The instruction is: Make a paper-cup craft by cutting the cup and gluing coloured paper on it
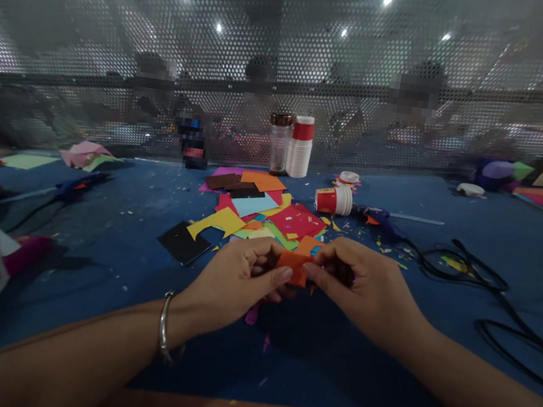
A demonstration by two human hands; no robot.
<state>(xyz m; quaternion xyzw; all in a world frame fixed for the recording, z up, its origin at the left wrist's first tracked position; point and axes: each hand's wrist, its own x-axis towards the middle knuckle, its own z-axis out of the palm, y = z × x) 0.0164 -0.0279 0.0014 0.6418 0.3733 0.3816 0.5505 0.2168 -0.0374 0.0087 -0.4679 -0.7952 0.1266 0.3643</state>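
A small piece of orange paper (296, 272) is held up between my two hands, over the front part of the blue table. My left hand (246, 271), with a silver bangle at its wrist, pinches the paper's left side between thumb and fingers. On the right side, the thumb and fingers of my right hand (364, 284) are closed on the same paper. Just beyond lies a heap of coloured paper, with a red sheet (296, 222), a yellow cut-out sheet (218, 223) and a black sheet (184, 243) among it. Small purple scraps (252, 315) lie below my hands.
Behind the heap stand a clear jar (278, 147) and a stack of paper cups (299, 153). Another cup stack (333, 200) lies on its side by a glue gun (382, 222) with a black cable (464, 271). A second glue gun (82, 187) lies left. Perforated metal (273, 49) closes the back.
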